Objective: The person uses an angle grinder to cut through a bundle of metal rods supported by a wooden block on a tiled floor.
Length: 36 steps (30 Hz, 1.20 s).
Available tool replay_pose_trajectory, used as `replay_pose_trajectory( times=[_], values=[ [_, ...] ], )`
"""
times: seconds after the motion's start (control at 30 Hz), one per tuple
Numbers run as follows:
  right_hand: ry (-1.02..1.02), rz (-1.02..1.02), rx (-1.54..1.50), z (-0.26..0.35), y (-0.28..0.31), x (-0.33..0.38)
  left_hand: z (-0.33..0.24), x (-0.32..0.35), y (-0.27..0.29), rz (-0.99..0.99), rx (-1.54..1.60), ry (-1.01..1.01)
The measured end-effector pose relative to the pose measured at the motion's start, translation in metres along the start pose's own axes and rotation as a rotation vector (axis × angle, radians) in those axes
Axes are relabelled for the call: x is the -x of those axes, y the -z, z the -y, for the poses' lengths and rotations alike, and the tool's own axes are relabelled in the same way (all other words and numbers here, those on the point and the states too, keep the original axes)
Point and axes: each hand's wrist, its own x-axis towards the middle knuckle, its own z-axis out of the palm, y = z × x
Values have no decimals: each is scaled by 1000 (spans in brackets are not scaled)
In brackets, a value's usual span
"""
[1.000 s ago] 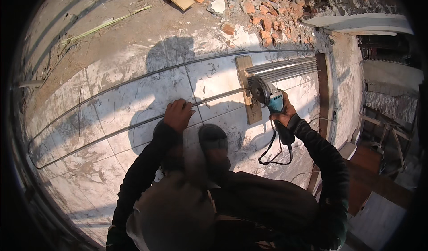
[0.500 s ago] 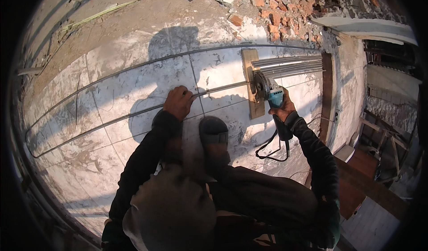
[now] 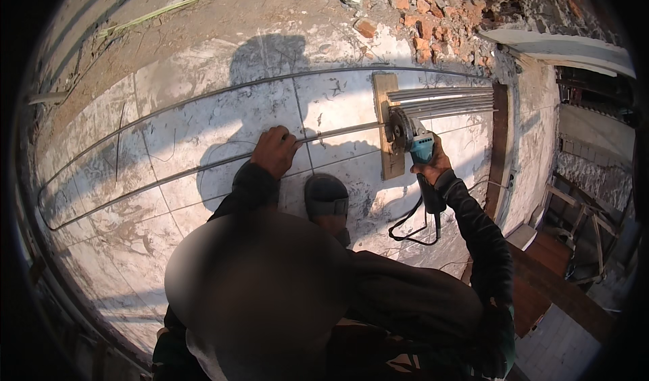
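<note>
The left hand (image 3: 274, 151) reaches forward, arm outstretched, its grip closed over a long steel rod (image 3: 203, 167) lying on the tiled floor (image 3: 203, 117). The right hand (image 3: 433, 168), elbow bent, grips a teal angle grinder (image 3: 412, 137), its disc at the rod over a wooden block (image 3: 387, 131).

From my feed I see a floor of large pale tiles (image 3: 203, 117), stained and dusty, with dark joints curving toward the rim. Strong sunlight falls across it and throws a hard shadow (image 3: 267, 56) onto the tiles. Beyond the tiling lies bare dirt (image 3: 135, 2) with a thin green stalk (image 3: 169, 6). At the top right sits a heap of broken red brick rubble (image 3: 433, 16). To the right a pale wall edge (image 3: 534, 137) drops away toward wooden framing (image 3: 574, 205) below.
</note>
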Motion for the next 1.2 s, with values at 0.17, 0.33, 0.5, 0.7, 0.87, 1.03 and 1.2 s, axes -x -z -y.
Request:
replay_pose_trajectory(
  times=[0.17, 0.33, 0.5, 0.7, 0.87, 1.03, 1.2],
  values=[
    [2, 26, 61, 0, 3, 0, -1, -1, 0, 0, -1, -7],
    [25, 20, 53, 10, 0, -5, -1, 0, 0, -14, 0, -6],
    [38, 2, 110, 7, 2, -17, -1, -1, -2, -17, 2, 3],
    [28, 10, 65, 16, -1, -21, 0, 0, -6, -25, -13, 4],
    [-39, -8, 187, 31, -2, -12, 1, 2, -6, -34, -50, -15],
    [27, -6, 96, 14, -4, -3, 0, 0, -6, -32, -57, -21],
    [110, -16, 46, -1, -6, 0, 3, 3, -11, -5, -30, 7]
  ],
)
